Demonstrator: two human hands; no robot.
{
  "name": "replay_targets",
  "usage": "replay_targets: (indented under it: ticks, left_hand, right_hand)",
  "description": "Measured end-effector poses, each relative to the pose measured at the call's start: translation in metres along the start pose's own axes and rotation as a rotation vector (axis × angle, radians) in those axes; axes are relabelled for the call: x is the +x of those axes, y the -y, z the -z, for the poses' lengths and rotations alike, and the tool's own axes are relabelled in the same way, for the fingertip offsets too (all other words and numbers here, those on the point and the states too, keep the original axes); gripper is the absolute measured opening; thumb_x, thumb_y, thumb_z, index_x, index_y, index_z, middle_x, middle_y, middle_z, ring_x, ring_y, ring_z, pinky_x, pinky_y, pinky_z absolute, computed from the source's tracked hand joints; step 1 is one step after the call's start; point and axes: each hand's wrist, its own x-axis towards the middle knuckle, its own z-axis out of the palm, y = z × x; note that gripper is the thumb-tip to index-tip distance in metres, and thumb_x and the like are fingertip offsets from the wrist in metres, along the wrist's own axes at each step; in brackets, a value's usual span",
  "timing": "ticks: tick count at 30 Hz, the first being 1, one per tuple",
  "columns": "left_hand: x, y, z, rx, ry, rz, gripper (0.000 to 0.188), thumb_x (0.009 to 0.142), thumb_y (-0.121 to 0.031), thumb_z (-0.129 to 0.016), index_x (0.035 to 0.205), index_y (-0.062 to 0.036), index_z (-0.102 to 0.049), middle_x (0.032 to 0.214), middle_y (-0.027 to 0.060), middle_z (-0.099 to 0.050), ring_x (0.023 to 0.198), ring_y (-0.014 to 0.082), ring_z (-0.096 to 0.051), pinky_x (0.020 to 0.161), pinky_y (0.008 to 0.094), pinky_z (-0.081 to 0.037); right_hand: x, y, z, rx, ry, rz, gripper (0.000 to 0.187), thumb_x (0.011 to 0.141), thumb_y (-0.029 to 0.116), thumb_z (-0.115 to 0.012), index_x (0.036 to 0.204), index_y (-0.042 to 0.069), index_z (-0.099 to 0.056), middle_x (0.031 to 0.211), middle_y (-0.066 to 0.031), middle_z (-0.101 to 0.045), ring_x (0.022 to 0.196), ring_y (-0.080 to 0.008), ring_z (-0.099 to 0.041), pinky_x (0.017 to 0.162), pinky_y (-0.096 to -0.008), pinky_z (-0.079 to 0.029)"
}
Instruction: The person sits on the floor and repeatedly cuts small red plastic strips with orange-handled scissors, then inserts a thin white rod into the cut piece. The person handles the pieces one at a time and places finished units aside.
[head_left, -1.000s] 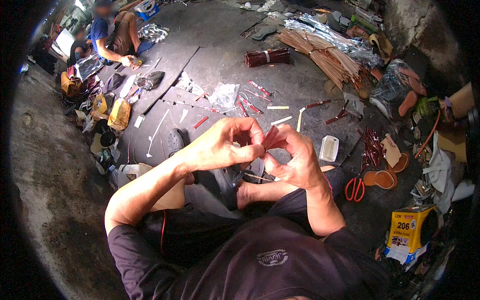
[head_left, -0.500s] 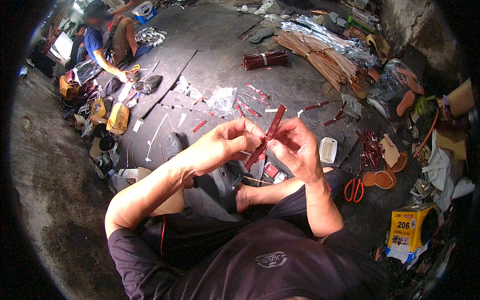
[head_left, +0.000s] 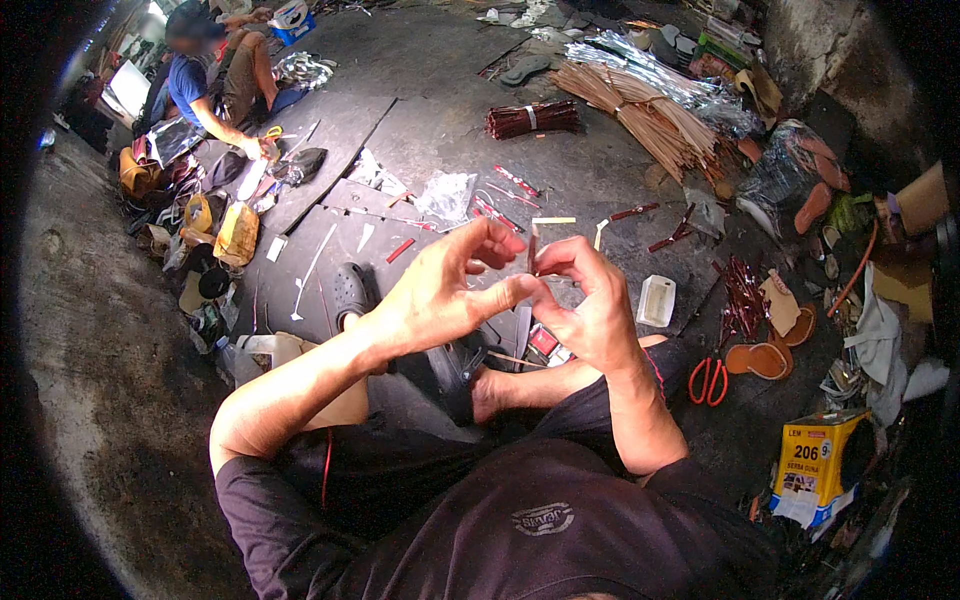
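Strip (head_left: pixel 532 252), dark red, slim, upright, pinched by right fingers (head_left: pixel 567 257), left fingers (head_left: pixel 484 238) apart

From here I see the left hand (head_left: pixel 445 295) loosely parted, the right hand (head_left: pixel 592 305) pinching a dark red strip (head_left: pixel 532 252); red-handled scissors (head_left: pixel 708 380) lie at their four o'clock.

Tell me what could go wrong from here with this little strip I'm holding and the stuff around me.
The right hand holds the dark red strip in just a pinch, so it might slip and land among the loose red pieces. The red-handled tool lies near the right knee, so shifting that leg could knock it.
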Motion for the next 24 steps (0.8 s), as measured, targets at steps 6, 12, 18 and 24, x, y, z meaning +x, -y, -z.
replay_targets:
  ticks: [6, 12, 18, 24]
  left_hand:
    - [-0.001, -0.016, -0.002, 0.055, -0.099, -0.004, 0.018, 0.090, -0.014, -0.066, 0.097, 0.0028, -0.066, 0.093, 0.0135, -0.072, 0.092, 0.0225, -0.071, 0.080, 0.0353, -0.055]
    - [-0.002, -0.007, -0.011, 0.349, -0.243, -0.151, 0.014, 0.085, -0.006, -0.066, 0.096, 0.0024, -0.065, 0.086, 0.0169, -0.070, 0.082, 0.0270, -0.072, 0.071, 0.0344, -0.056]
    - [0.000, 0.003, -0.014, 0.394, -0.335, -0.153, 0.012, 0.085, -0.007, -0.067, 0.094, 0.0012, -0.064, 0.085, 0.0168, -0.069, 0.079, 0.0277, -0.071, 0.069, 0.0347, -0.055]
    - [0.002, 0.009, -0.021, 0.537, -0.341, -0.231, 0.010, 0.088, -0.005, -0.063, 0.098, -0.0026, -0.063, 0.087, 0.0160, -0.067, 0.079, 0.0318, -0.069, 0.066, 0.0370, -0.054]
  right_hand:
    - [0.004, 0.015, -0.010, -0.225, -0.068, 0.114, 0.027, 0.074, 0.000, -0.071, 0.094, 0.005, -0.054, 0.086, -0.0113, -0.058, 0.075, -0.0293, -0.063, 0.066, -0.0391, -0.052]
    - [0.004, 0.014, -0.025, -0.296, -0.077, -0.021, 0.029, 0.074, 0.003, -0.075, 0.092, 0.003, -0.052, 0.085, -0.0125, -0.056, 0.076, -0.0317, -0.062, 0.063, -0.0404, -0.051]
    - [0.003, 0.002, -0.033, -0.266, -0.197, 0.035, 0.026, 0.075, 0.003, -0.073, 0.092, 0.003, -0.053, 0.084, -0.0140, -0.058, 0.078, -0.0335, -0.062, 0.066, -0.0415, -0.051]
    - [0.006, -0.003, -0.028, -0.098, -0.107, -0.073, 0.031, 0.072, 0.011, -0.075, 0.094, 0.002, -0.055, 0.084, -0.0142, -0.059, 0.076, -0.0320, -0.062, 0.067, -0.0416, -0.049]
